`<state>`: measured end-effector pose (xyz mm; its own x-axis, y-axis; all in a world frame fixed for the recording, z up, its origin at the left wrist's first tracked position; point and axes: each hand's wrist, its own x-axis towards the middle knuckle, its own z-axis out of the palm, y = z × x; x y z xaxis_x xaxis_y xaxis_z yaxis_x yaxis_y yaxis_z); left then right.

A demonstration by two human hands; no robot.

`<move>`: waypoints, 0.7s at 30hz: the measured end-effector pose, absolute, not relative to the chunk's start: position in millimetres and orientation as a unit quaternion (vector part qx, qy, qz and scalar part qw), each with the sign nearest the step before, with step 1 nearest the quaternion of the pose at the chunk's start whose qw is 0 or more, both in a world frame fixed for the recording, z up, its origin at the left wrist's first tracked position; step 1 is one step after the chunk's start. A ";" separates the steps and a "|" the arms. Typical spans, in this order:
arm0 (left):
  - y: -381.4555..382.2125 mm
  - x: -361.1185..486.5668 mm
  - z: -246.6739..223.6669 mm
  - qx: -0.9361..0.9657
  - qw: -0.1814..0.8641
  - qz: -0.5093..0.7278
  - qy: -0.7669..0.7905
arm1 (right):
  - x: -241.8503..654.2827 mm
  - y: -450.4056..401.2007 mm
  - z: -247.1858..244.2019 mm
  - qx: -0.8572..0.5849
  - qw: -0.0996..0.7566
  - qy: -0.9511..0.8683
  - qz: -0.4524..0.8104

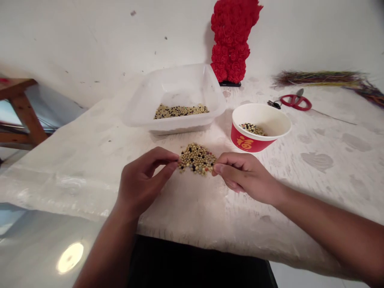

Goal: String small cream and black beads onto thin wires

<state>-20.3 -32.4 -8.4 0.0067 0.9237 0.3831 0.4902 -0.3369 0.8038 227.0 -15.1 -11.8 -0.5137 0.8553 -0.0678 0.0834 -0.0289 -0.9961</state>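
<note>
A small pile of round beads point(196, 158), mostly tan with black, grey and orange ones mixed in, lies loose on the table covering. My left hand point(141, 178) is at the pile's left edge, thumb and forefinger pinched together. At the right edge, my right hand point(244, 174) is closed, its thumb pressed against the curled forefinger. Whatever the fingertips of either hand hold is too small or hidden to tell. Behind the pile stands a translucent plastic tub point(177, 78) with similar beads on its bottom. A red-and-white paper bowl point(253, 143) to the right also contains beads.
Red-handled scissors point(295, 103) and a small black object point(274, 104) lie beyond the bowl. A bundle of thin coloured strands point(321, 78) rests by the wall. Red artificial roses point(231, 44) stand at the back. The table's front edge point(204, 242) runs close before me.
</note>
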 end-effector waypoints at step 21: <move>-33.3 -19.6 -8.5 0.657 0.263 0.483 0.515 | 223.8 -13.8 -10.6 -0.410 0.316 -0.640 0.568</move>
